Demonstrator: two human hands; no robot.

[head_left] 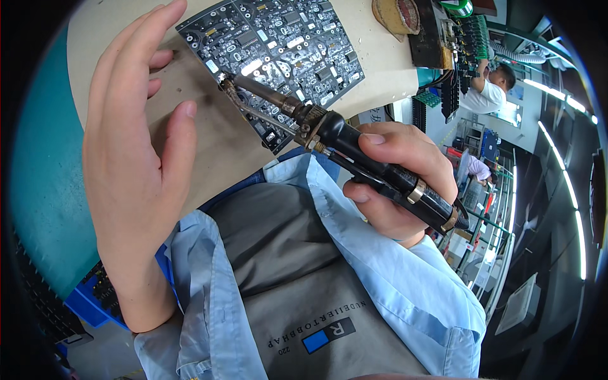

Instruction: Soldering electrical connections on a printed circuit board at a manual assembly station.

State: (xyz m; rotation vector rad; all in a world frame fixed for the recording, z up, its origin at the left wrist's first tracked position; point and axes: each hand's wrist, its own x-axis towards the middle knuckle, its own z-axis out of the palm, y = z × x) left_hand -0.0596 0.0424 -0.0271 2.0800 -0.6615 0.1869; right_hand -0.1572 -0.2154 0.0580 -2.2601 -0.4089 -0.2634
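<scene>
A black soldering iron [342, 138] with a thin metal guide tube along its barrel is gripped in my right hand [415, 161]. Its tip reaches the left edge of a dark circuit board [329, 47], which is crowded with small components and shiny solder spots. Whether the tip touches the board or hovers just over it, I cannot tell. My left hand [130, 145] is raised to the left of the board, fingers stretched and thumb apart, holding nothing.
The board lies on a tan work surface [202, 136] beside a green mat [41, 190]. At the back right are a round container [396, 16], a green spool [457, 6] and upright boards [472, 41]. Another person [487, 88] in white works farther off. A blue bin [95, 307] stands lower left.
</scene>
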